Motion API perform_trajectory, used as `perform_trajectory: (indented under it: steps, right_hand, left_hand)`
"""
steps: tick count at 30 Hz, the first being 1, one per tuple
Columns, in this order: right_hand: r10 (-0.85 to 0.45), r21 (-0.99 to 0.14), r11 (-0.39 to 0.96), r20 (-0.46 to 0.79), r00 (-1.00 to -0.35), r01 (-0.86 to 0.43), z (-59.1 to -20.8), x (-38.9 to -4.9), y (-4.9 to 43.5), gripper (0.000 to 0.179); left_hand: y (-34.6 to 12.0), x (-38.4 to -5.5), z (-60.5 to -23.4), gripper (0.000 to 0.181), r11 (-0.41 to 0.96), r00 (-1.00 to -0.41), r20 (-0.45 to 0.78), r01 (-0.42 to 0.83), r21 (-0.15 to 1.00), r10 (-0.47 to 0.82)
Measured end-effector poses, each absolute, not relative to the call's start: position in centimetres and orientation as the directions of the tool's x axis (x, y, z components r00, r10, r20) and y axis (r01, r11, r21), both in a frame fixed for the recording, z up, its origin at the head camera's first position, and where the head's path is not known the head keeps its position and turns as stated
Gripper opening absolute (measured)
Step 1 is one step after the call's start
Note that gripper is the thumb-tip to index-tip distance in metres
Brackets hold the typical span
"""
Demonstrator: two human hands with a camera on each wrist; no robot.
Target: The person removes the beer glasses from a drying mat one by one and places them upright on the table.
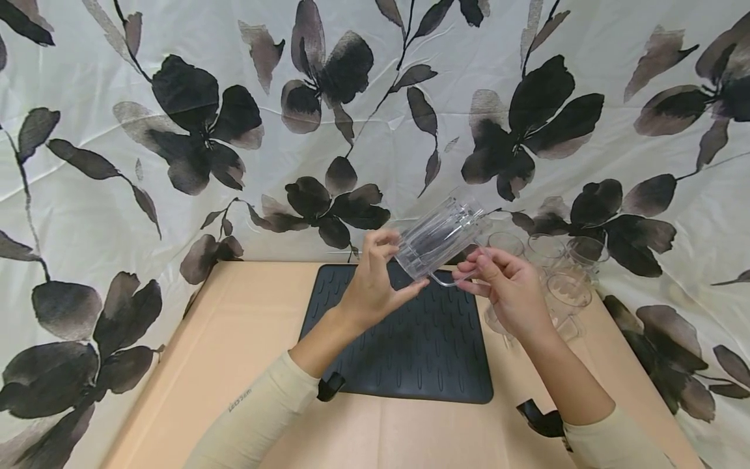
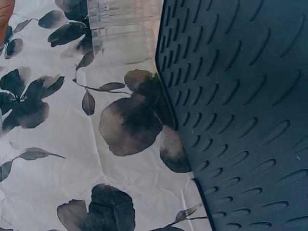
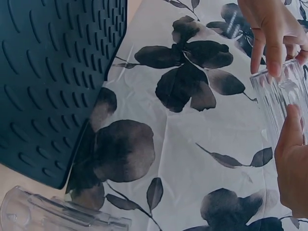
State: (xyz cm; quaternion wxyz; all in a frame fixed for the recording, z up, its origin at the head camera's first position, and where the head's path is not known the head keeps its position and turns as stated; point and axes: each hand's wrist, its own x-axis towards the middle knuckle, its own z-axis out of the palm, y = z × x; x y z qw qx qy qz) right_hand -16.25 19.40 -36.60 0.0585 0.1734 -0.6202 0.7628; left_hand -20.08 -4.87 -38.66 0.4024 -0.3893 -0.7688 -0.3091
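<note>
A clear beer mug [image 1: 442, 234] with ribbed sides is held tilted above the far part of a dark drying mat [image 1: 404, 352]. My right hand [image 1: 515, 290] grips its handle, the thumb on the near side. At the lower left end of the mug, my left hand [image 1: 375, 283] holds it between fingers and thumb. The right wrist view shows the mug [image 3: 279, 96] between the left hand [image 3: 272, 29] above and the right hand [image 3: 293, 163] below. Only part of the mug [image 2: 125, 33] appears in the left wrist view.
Several clear glass mugs [image 1: 568, 290] stand close together at the right of the light table [image 1: 234, 365], beside the mat. One clear mug [image 3: 48, 211] shows near the mat's corner in the right wrist view. A floral cloth [image 1: 410, 130] hangs behind the table.
</note>
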Motion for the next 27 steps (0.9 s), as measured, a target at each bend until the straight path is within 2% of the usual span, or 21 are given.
perform_trajectory:
  steps: [6,13,23,27]
  right_hand:
    - [-0.146,-0.922,-0.238,0.346,-0.927,-0.307,-36.8,-16.3,19.9,0.014]
    - [-0.140,-0.919,-0.222,0.361,-0.922,-0.326,-36.7,-16.3,21.5,0.010]
    - [-0.079,-0.912,-0.049,0.409,-0.909,-0.407,-36.5,-16.1,25.7,0.013]
    - [-0.061,-0.903,-0.029,0.430,-0.901,-0.429,-36.5,-16.0,27.5,0.014]
  left_hand:
    - [-5.0,-20.1,-38.9,0.082,0.521,-0.379,0.842,0.842,0.142,0.384]
    - [-6.4,-20.3,-38.9,0.094,0.540,-0.428,0.807,0.825,0.166,0.407]
    - [-10.1,-20.1,-39.7,0.089,0.603,-0.507,0.752,0.776,0.186,0.420]
    - [-11.5,-19.8,-40.5,0.088,0.642,-0.551,0.718,0.743,0.189,0.426]
